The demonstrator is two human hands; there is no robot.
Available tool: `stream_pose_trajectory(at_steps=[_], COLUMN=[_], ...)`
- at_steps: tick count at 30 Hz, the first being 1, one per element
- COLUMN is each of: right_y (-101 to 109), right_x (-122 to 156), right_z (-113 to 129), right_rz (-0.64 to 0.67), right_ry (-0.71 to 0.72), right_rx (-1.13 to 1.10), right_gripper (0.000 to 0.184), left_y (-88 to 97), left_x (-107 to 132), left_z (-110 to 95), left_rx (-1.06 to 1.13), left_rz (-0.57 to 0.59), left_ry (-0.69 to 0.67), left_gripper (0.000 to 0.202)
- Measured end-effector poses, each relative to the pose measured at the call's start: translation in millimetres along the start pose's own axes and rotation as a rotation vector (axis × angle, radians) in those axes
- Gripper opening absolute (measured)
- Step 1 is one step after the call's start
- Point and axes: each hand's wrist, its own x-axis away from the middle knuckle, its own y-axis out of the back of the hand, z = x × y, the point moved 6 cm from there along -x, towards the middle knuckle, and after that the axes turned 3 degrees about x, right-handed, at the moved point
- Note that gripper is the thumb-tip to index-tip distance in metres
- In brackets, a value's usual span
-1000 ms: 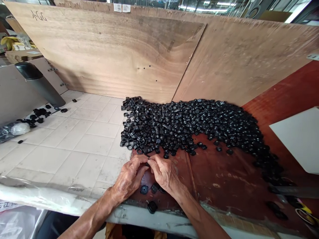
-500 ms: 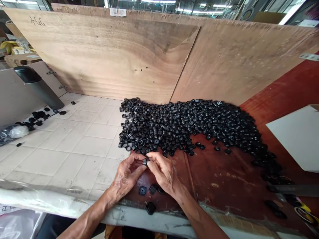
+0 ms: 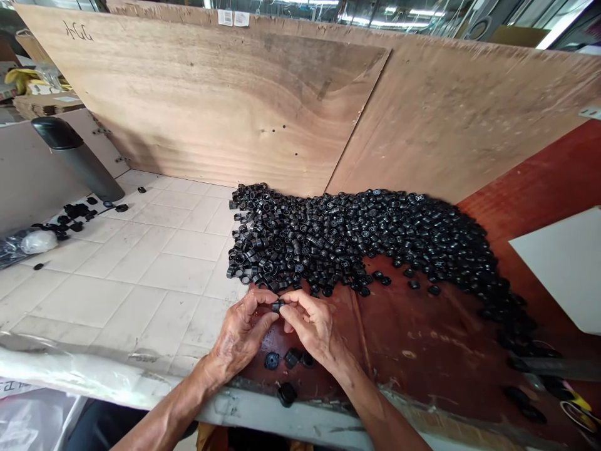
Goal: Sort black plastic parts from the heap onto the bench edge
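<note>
Between the fingertips of both hands is a small black plastic cap (image 3: 277,305), held just above the table's front area. My left hand (image 3: 244,326) pinches it from the left, thumb below and index finger above. My right hand (image 3: 312,322) grips it from the right with thumb and fingertips. Below the hands, a round black part (image 3: 272,360) lies face up, beside a ribbed black cap (image 3: 292,357). Nearer the edge sits another black cap (image 3: 286,394). Beyond my hands spreads a large heap of black caps (image 3: 323,232).
A plywood board (image 3: 211,94) stands behind the heap. At the left are a dark grey flask (image 3: 89,163), loose black parts (image 3: 75,213) and a plastic bag (image 3: 19,247). A white panel (image 3: 563,269) and yellow-handled scissors (image 3: 580,401) are at the right.
The view has shifted slightly, so everything sits a little further right. Both hands stay together on the small black cap, with the right fingers slightly repositioned around it.
</note>
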Motion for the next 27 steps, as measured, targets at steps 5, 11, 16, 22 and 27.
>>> stream_pose_trajectory(at_steps=[5, 11, 16, 22, 27], right_y=[0, 3, 3, 3, -3], right_x=[-2, 1, -1, -8, -7], right_z=[-1, 18, 19, -5, -15], right_rz=[-0.031, -0.105, -0.07, -0.109, -0.015], right_ry=[0.044, 0.372, 0.38, 0.002, -0.15], right_rx=[0.022, 0.157, 0.063, -0.115, -0.124], right_gripper=[0.009, 0.021, 0.023, 0.011, 0.011], left_y=[-4.1, -6.3, -4.6, -7.5, -7.4], left_x=[-1, -4, -5, -3, -1], left_z=[7, 10, 12, 9, 12], left_rx=[0.13, 0.416, 0.465, 0.346, 0.207], left_rz=[-0.009, -0.026, -0.022, -0.015, -0.009], left_ry=[0.114, 0.313, 0.368, 0.229, 0.152], left_gripper=[0.019, 0.032, 0.038, 0.025, 0.02])
